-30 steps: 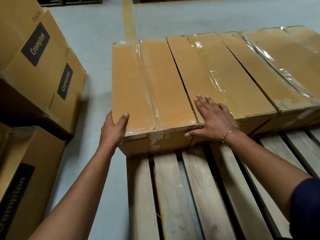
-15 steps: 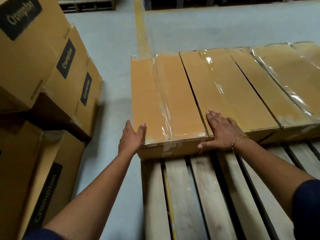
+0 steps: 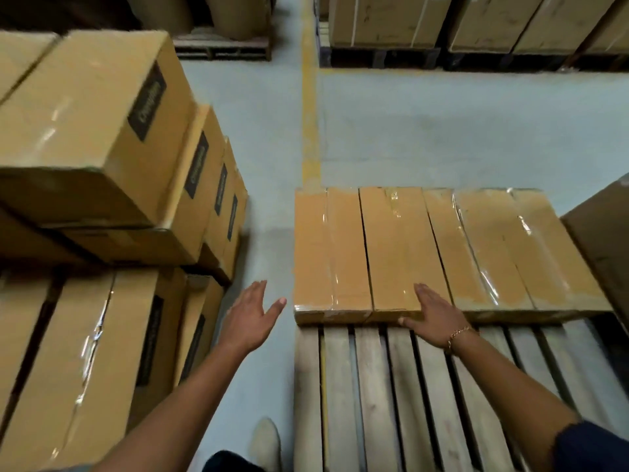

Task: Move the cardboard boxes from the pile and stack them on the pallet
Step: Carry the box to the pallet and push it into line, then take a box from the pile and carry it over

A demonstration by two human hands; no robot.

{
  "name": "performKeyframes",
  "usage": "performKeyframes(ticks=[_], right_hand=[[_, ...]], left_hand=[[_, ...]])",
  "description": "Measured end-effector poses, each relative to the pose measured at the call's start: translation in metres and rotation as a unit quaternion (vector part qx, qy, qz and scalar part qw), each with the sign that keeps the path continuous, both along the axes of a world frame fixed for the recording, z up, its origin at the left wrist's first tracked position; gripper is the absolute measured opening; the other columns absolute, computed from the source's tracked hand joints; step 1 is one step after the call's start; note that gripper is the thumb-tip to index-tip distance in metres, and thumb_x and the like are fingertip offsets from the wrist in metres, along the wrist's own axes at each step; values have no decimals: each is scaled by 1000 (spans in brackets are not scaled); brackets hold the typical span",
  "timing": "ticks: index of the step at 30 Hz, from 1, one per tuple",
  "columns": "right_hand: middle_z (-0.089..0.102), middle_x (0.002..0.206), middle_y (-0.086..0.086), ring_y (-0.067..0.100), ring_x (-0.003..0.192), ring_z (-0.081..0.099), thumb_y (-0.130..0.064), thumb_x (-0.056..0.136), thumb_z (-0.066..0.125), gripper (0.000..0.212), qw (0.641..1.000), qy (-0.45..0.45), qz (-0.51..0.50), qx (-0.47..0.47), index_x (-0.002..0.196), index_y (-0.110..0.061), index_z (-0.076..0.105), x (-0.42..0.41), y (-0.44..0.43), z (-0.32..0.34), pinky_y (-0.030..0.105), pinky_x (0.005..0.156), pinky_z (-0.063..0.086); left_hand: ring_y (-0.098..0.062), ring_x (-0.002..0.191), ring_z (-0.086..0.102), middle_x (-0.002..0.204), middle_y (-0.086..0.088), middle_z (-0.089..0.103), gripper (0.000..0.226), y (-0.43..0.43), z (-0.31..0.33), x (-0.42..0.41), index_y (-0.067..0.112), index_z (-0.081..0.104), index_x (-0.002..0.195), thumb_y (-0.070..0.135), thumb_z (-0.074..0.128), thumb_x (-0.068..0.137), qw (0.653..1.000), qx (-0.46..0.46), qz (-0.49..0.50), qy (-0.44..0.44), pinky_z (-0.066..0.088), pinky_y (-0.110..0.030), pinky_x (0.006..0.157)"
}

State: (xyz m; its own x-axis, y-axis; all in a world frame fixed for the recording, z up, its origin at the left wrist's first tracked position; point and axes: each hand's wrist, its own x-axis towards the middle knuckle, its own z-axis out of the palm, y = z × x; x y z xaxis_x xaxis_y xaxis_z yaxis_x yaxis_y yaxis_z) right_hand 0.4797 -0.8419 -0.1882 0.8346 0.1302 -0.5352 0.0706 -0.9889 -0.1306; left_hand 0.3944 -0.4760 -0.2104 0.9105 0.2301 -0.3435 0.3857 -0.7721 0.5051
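A wooden pallet (image 3: 371, 396) lies on the floor in front of me. On its far half several flat taped cardboard boxes lie side by side; the leftmost box (image 3: 326, 253) sits at the pallet's left edge. My right hand (image 3: 435, 311) rests flat, fingers spread, on the near end of the second box (image 3: 398, 247). My left hand (image 3: 250, 316) hovers open over the floor, just left of the leftmost box and apart from it. The pile of labelled cardboard boxes (image 3: 102, 165) stands to the left.
A grey floor aisle with a yellow line (image 3: 310, 114) runs between pile and pallet. Other loaded pallets (image 3: 476, 28) stand at the back. A dark box corner (image 3: 602, 247) juts in at the right. My shoe (image 3: 267, 444) is beside the pallet.
My left hand has come off the side of the leftmost box and moved left. My head has risen, showing more of the room. The right hand stays on the boxes.
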Motion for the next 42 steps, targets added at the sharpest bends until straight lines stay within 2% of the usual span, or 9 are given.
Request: performKeyframes(ticks=[5,9,16,20,22,25,34,39,42], right_hand=[[9,168,-3,18,153,16,-63,92,55,92,997,21,-1,76,161,-21,10,-53,19,129,44,121,26],[14,167,-2,19,152,19,-56,93,59,89,987,20,-12,162,160,-21,14,-87,28,196,39,120,24],[21,166,3,26,149,27,-58,90,60,87,968,63,23,240,159,-22,20,-135,81,242,44,120,28],[27,163,2,25,147,31,-84,60,52,119,959,88,51,265,158,-23,24,-168,143,249,42,118,30],[30,162,3,25,146,34,-83,63,55,116,955,103,65,270,157,-21,26,-182,180,249,40,116,31],[36,158,2,24,144,38,-58,87,67,87,948,130,58,285,155,-19,30,-206,239,236,36,115,31],[29,162,-1,23,145,35,-51,89,68,83,938,236,-37,251,157,-25,28,-297,444,113,38,114,33],[28,163,0,22,147,33,-57,87,68,87,933,275,-55,224,157,-25,27,-321,528,18,41,119,31],[29,163,-2,21,146,34,-56,89,65,83,933,277,-80,214,157,-25,27,-320,559,-39,40,118,32]], left_hand=[[-20,153,22,166,1,24,77,1,127,-70,24,25,160,66,41,97,999,7,-21,28,26,-45,122],[-20,151,27,165,3,27,75,7,189,-111,24,28,159,64,45,97,1000,-10,11,25,29,-44,119],[-24,146,35,161,-1,36,74,52,255,-174,27,34,156,66,48,94,991,-68,112,1,32,-42,117],[-23,145,36,160,-2,36,66,99,263,-222,23,36,155,56,50,100,985,-76,154,-11,32,-38,117],[-24,146,35,161,-2,34,65,128,259,-249,23,35,155,56,49,100,980,-91,177,-3,32,-39,117],[-23,146,36,162,-1,33,67,178,244,-290,25,34,155,58,48,99,970,-116,211,12,33,-43,118],[-20,139,44,160,-1,37,67,359,137,-386,22,39,154,58,50,99,949,-163,244,120,34,-32,112],[-20,138,46,158,-5,40,63,435,50,-389,18,41,153,51,52,100,938,-179,253,156,32,-27,106],[-21,142,41,160,-2,38,65,461,-4,-373,20,38,155,53,51,100,927,-205,271,161,30,-33,113]])
